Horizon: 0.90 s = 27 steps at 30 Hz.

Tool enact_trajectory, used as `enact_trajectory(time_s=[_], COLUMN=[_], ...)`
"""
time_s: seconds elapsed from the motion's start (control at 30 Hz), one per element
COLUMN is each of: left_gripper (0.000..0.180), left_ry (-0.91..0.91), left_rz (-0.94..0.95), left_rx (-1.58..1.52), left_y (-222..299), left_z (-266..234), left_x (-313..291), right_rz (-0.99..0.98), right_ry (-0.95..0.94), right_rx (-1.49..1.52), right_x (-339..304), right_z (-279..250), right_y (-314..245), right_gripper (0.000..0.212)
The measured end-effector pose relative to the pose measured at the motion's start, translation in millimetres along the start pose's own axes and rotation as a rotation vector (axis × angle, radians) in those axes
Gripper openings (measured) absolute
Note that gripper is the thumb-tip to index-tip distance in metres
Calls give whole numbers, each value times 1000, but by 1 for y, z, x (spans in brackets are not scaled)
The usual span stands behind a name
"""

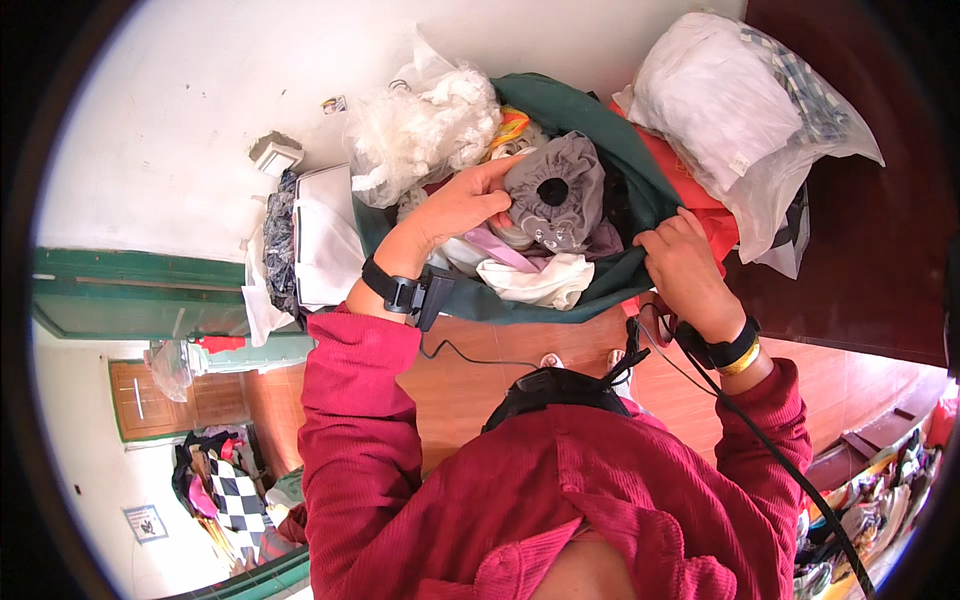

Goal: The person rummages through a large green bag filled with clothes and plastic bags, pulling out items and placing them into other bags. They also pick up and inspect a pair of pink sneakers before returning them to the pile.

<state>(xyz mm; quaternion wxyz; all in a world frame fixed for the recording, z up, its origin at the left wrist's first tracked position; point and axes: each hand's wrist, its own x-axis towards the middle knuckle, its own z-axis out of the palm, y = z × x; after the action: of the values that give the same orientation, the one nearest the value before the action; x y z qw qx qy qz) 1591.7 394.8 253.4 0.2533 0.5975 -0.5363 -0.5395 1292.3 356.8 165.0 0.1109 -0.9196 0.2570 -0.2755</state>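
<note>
A dark green cloth bag (pixel 530 95) stands with its mouth spread, full of fabric. On top rests a grey gathered cloth piece (pixel 575 215) with an elastic-looking, puckered opening around a dark hole. My left hand (pixel 462 205) reaches in from the left, thumb and fingers closed on the grey piece's left edge. My right hand (pixel 685 258) grips the bag's right rim, its fingers bent over the green cloth. Below the grey piece lie a white cloth (pixel 545 281) and a lilac strip (pixel 500 248). An orange and yellow item (pixel 510 128) shows near the far side.
Clear plastic with white fluffy material (pixel 430 130) leans by the wall. A clear bag of white and checked fabric (pixel 720 110) sits on dark red furniture (pixel 850 260). A white box (pixel 325 235) stands left. Black cables (pixel 790 470) run past my right arm.
</note>
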Motion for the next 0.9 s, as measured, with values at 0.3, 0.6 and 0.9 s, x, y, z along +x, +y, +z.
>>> enact_trajectory(time_s=[0.3,0.6,0.9], left_gripper=[20,21,30], left_ry=[399,-152,-218], left_rz=[728,137,-64], left_rx=[1017,1309,1645], left_y=[1,-24,-20], left_z=[42,106,60], left_x=[22,56,83], right_rz=[11,23,44], right_ry=[29,39,97], right_rx=[10,1,10], right_x=[-9,-14,-15], right_z=[-1,1,-2], right_y=[-2,-8,-6], right_gripper=[17,21,13])
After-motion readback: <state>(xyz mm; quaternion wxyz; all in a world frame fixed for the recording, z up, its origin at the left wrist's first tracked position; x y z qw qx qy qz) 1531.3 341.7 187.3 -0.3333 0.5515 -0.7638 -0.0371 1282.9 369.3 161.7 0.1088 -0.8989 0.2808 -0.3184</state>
